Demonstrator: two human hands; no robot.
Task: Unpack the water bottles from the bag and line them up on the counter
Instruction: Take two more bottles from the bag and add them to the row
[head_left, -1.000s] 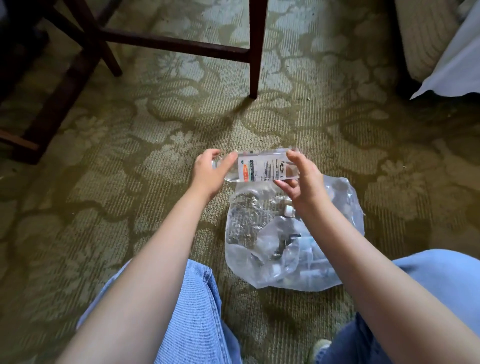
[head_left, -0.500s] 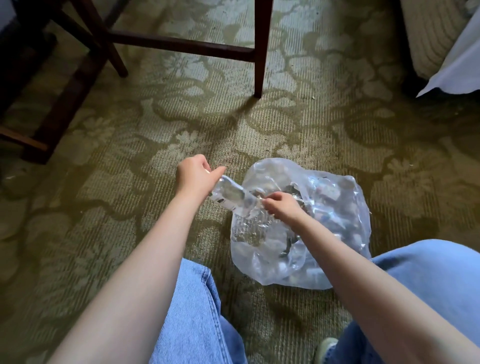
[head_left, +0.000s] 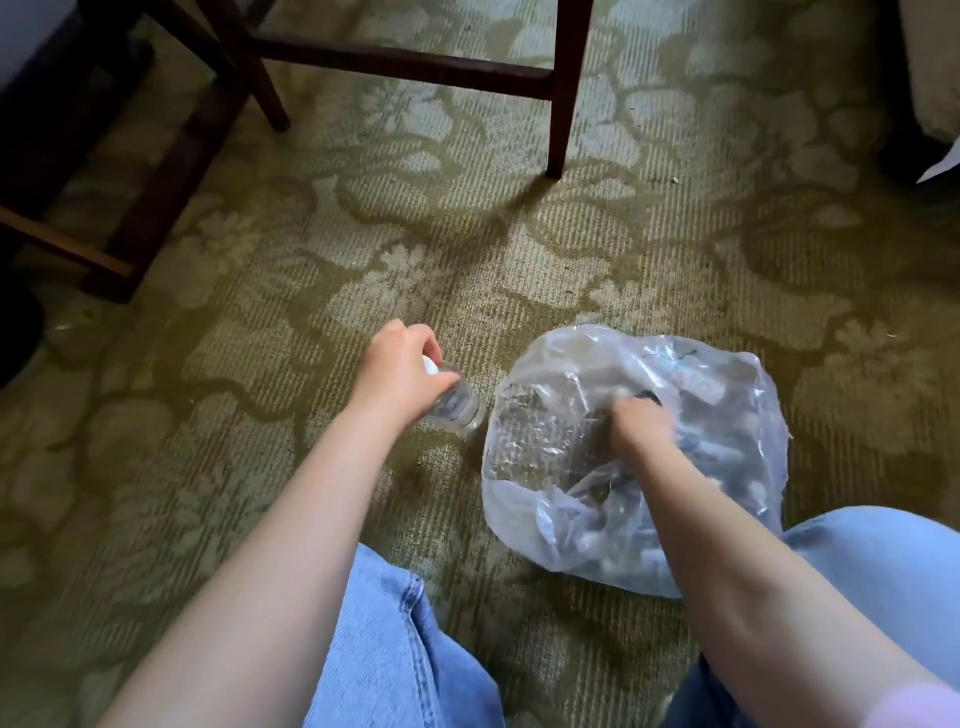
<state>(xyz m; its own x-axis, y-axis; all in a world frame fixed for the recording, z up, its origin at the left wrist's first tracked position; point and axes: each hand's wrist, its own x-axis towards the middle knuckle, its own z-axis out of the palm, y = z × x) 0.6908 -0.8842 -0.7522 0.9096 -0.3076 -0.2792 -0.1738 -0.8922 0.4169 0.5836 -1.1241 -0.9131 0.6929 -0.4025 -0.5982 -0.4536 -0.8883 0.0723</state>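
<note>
A clear plastic bag (head_left: 717, 415) with several water bottles inside lies on the green patterned carpet between my knees. Just left of the bag, my left hand (head_left: 400, 369) grips the top of a clear water bottle (head_left: 460, 408) with a white cap, held upright at the carpet. My right hand (head_left: 641, 423) reaches down into the bag's opening. Its fingers are hidden by the plastic and the bottles, so what they hold does not show.
Dark wooden chair legs (head_left: 563, 88) and a crossbar stand on the carpet ahead. More dark wooden furniture (head_left: 145, 208) is at the upper left. My jeans-clad legs (head_left: 395, 654) frame the bottom. A pale cloth edge (head_left: 943, 166) shows at the far right.
My left hand carried the bottle from mid-air down to the carpet left of the bag and turned it upright. My right hand let go of it and went into the bag.
</note>
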